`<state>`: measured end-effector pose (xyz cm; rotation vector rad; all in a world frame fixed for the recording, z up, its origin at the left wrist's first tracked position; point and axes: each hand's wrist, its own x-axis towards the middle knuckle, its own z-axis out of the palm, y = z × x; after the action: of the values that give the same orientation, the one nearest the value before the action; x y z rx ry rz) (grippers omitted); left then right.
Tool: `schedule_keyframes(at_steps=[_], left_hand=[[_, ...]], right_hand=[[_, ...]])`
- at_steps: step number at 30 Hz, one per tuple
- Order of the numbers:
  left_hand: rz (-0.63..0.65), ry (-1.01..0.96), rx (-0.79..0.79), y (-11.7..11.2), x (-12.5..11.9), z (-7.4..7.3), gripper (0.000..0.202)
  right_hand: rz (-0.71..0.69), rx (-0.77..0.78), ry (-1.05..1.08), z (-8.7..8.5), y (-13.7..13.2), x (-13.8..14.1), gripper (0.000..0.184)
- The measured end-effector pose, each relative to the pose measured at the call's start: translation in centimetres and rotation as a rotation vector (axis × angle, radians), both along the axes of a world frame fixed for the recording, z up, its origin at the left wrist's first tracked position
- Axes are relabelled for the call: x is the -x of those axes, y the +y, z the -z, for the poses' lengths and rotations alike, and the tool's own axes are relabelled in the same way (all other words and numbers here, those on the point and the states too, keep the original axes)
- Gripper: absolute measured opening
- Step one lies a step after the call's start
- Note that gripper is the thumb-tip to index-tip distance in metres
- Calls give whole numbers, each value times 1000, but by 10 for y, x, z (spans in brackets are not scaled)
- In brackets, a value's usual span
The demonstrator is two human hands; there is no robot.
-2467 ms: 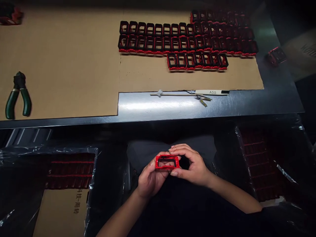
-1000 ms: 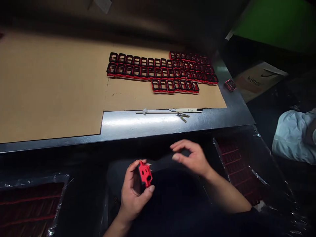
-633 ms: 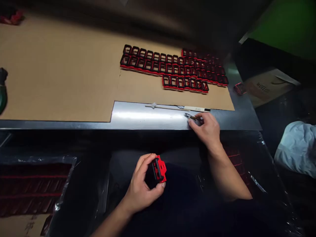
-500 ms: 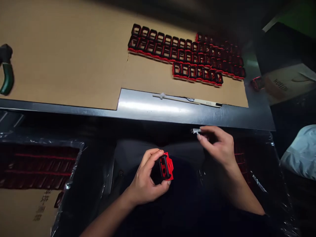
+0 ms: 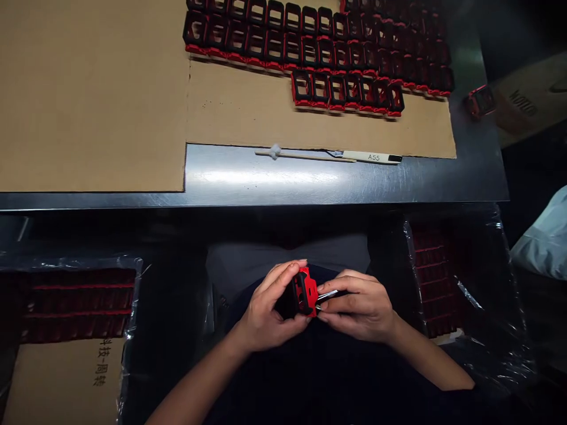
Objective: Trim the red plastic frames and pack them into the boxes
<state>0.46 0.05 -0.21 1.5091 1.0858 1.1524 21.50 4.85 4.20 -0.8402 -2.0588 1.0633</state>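
A red and black plastic housing (image 5: 312, 290) sits in my left hand (image 5: 266, 310), with the fingers on its top edge and the thumb under its bottom edge. Its red side faces right and its black frame faces left. My right hand (image 5: 361, 307) is closed in a pinch on a small shiny metal piece (image 5: 328, 294), whose kind I cannot make out. This piece points left, close against the red side of the housing. Whether it touches the plastic is hard to tell. Both hands are above my lap, in front of the table edge.
Rows of similar black and red housings (image 5: 274, 50) stand on cardboard (image 5: 239, 109) on the metal table (image 5: 266, 183). A marked brush (image 5: 372, 157) and a stick with white fluff (image 5: 274, 151) lie near its edge. Plastic-lined boxes (image 5: 133, 295) with housings flank me.
My right hand has come left and down with the metal piece, up to the housing. The left hand still holds the housing, slightly farther right. My view has shifted.
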Motion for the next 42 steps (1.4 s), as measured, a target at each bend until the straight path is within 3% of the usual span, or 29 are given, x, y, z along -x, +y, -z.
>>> schedule_keyframes(at_steps=[12,18,27,35,39,42], left_hand=[[-77,-60,63,-5,1,3,84],[-28,-15,34,-5,2,4,87],[32,29,19,-1,8,2,88],[22,22,-6,1,11,4,86],[8,14,-4,-1,11,9,84],[-56,-119,56,-6,7,17,79]], right_hand=[[-22,-41,7,2,1,3,11],[-48,-46,-20,-1,2,2,4],[-146,61,-34,-9,6,4,8],[-178,15,-86,-12,8,4,10],[-162,-15,-47,-8,3,7,12],[-71,61,27,-2,-5,13,9]])
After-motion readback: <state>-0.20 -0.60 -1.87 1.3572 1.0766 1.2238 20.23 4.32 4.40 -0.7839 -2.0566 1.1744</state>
